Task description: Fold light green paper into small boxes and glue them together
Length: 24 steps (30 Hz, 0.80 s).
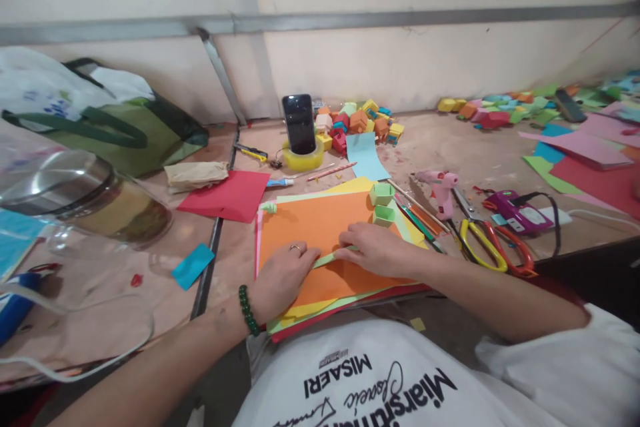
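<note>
Work surface (pixel 450 147), paper craft in hand. Left hand (pixel 283 277) and right hand (pixel 375 250) lie flat, fingers spread narrow, pinning a thin light-green paper strip (pixel 327 258) between them against the orange sheet (pixel 320 240) topping a stack of coloured sheets; the pressure appears meant to set a crease. Two folded green boxes (pixel 383 203) rest at the stack's 1 o'clock corner, within reach. Scissors (pixel 493 247) and pink glue gun (pixel 440 190) lie at 3 o'clock. A phone (pixel 299 123) stands at 12 o'clock, propped upright in a yellow tape roll (pixel 303 159), presumably for viewing. Finished paper cubes (pixel 357 123) are heaped beside it.
</note>
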### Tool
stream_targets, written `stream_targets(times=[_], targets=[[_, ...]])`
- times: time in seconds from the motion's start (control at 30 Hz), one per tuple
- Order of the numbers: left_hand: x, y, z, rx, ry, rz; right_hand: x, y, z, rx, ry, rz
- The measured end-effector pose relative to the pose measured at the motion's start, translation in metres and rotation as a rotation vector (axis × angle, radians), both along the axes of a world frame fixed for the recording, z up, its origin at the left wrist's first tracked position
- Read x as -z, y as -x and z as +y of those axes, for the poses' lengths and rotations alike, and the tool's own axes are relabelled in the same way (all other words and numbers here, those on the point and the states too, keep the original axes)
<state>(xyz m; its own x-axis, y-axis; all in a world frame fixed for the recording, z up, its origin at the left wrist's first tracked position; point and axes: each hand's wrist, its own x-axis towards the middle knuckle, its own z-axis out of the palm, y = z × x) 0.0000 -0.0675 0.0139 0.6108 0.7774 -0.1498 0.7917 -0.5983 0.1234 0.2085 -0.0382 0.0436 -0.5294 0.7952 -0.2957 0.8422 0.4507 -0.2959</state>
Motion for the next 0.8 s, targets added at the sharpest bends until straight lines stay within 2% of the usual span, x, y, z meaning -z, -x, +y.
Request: stream_targets(times=[0.13, 0.23, 0.43, 0.53, 0.6, 0.7, 0.8], targets=[[0.000, 0.001, 0.000, 0.055, -0.023, 0.042, 0.011, -0.001, 0.001, 0.020, -0.068, 0.007], [0.004, 0.001, 0.000, 0.085, -0.058, 0.053, 0.015, -0.005, -0.001, 0.081, 0.004, 0.066], [0.002, 0.000, 0.002, 0.068, -0.039, 0.010, 0.004, -0.003, -0.004, 0.091, 0.016, 0.092], [-0.003, -0.002, 0.004, 0.049, 0.010, 0.007, 0.004, -0.004, -0.003, 0.143, 0.119, 0.157], [-0.005, -0.002, 0.006, 0.042, 0.050, -0.020, 0.005, -0.006, -0.003, 0.129, 0.176, 0.184], [-0.009, -0.002, 0.008, 0.028, 0.108, -0.096, 0.001, -0.007, -0.004, 0.058, 0.121, 0.146], [-0.011, -0.003, 0.014, 0.015, 0.125, -0.221, -0.009, -0.002, -0.005, 0.059, 0.065, 0.107]])
